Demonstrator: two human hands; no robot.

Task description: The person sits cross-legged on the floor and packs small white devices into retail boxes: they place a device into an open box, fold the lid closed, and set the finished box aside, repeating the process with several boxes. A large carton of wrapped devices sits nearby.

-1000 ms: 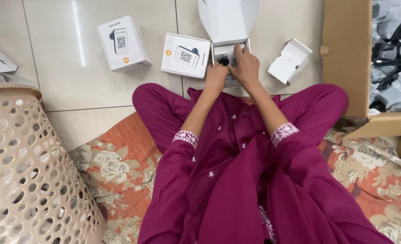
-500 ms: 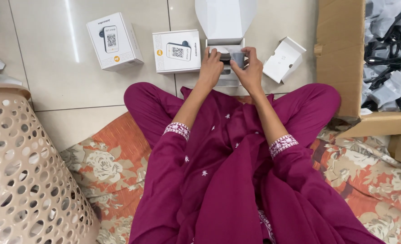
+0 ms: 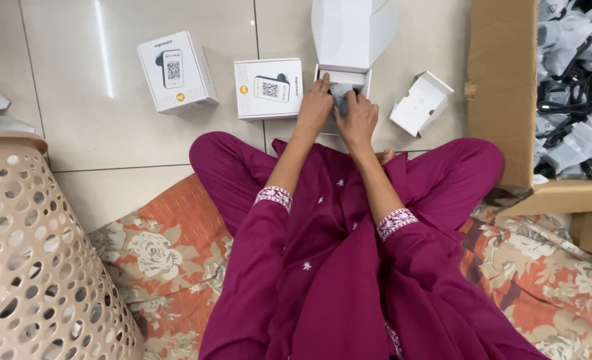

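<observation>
A white open box (image 3: 349,33) with its lid raised stands on the tiled floor in front of my crossed legs. Both hands reach into its lower tray. My left hand (image 3: 316,107) and my right hand (image 3: 359,117) press together on a small grey item (image 3: 341,95) at the box mouth; most of it is hidden by my fingers. Left of the open box lie two closed white boxes, one flat (image 3: 269,88) and one upright (image 3: 176,72), each with a printed device picture.
A small white cardboard insert (image 3: 421,103) lies right of my hands. A large brown carton (image 3: 502,100) at the right holds several bagged black cables (image 3: 572,100). A beige perforated basket (image 3: 36,267) stands at the left. I sit on an orange floral mat (image 3: 162,253).
Both hands have pushed deeper into the open box's tray and closed together over the grey item. The view has shifted slightly.
</observation>
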